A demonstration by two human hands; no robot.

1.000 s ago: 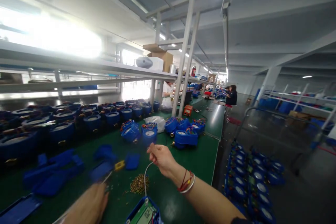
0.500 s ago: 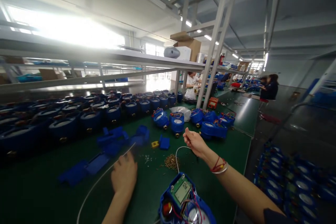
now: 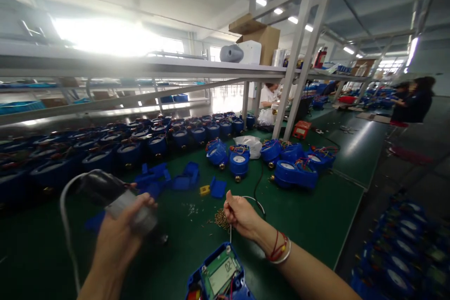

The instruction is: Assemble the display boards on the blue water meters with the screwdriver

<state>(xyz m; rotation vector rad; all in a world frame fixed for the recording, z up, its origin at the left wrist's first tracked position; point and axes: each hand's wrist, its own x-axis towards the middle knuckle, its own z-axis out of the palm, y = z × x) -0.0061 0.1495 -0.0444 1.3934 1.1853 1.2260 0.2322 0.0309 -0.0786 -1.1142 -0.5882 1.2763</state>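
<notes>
My left hand (image 3: pixel 121 234) is wrapped around a grey and black electric screwdriver (image 3: pixel 138 215), blurred by motion, with a white cord looping from its black end. Its tip points down to the right, over the table. My right hand (image 3: pixel 242 215) is closed in a pinch just above a pile of small brass-coloured screws (image 3: pixel 221 219); whatever its fingertips hold is too small to make out. Below the hands lies an opened blue meter housing (image 3: pixel 214 267), cut off by the bottom edge. A green circuit board with a lit display and coloured wires shows inside it.
Rows of blue meters (image 3: pixel 158 145) fill the table's left and back. More wired meters (image 3: pixel 295 173) stand right of centre. Blue plastic parts (image 3: pixel 186 177) and a yellow piece (image 3: pixel 204 190) lie mid-table. A shelf post (image 3: pixel 298 51) rises behind. People work farther off.
My left hand, earlier beside the white cord, now grips the electric screwdriver farther left. My right hand has come down and left to the screws. The view has shifted.
</notes>
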